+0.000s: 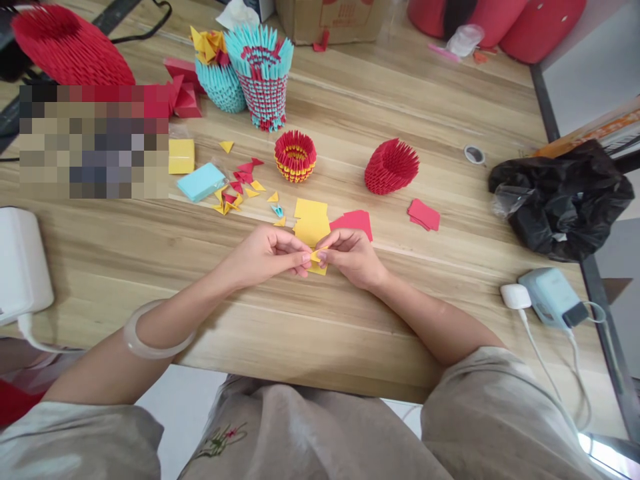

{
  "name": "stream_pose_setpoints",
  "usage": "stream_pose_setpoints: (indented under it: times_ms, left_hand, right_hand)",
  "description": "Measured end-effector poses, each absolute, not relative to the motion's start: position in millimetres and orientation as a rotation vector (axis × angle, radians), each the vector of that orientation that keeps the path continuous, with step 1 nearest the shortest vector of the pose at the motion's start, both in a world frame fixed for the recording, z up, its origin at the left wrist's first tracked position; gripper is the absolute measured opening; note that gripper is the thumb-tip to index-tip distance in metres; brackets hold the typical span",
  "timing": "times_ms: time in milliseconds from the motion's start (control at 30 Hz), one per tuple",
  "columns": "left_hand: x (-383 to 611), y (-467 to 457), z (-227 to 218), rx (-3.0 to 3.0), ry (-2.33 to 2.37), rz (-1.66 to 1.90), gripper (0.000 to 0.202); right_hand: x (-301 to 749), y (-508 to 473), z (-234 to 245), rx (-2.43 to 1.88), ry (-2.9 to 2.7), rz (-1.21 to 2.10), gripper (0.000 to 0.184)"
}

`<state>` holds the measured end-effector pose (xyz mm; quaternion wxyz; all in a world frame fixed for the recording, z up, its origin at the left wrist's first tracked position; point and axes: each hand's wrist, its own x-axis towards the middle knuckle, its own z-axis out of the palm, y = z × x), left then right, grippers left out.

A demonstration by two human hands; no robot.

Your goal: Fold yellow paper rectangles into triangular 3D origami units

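Observation:
My left hand and my right hand meet over the wooden table, both pinching a small folded yellow paper piece between their fingertips. Just beyond the hands lies a stack of yellow paper sheets, with red paper sheets beside it. Small folded yellow and red triangles are scattered to the left. A pale bangle sits on my left forearm.
Folded-paper models stand behind: a small red-and-yellow ring, a red bowl shape, a tall teal-and-red vase, a big red dome. A black plastic bag and a light blue device lie right; a white box left.

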<state>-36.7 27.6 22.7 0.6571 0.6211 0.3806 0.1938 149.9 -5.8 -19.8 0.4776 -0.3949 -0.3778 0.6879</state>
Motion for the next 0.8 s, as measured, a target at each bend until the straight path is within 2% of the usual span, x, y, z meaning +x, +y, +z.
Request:
stream_pose_setpoints:
  times_ms: [800]
  left_hand:
    - [-39.9, 29.8, 19.3, 1.413, 0.832, 0.362, 0.019]
  right_hand:
    - [149.1, -5.2, -20.2, -0.965, -0.897, 1.715, 0.024]
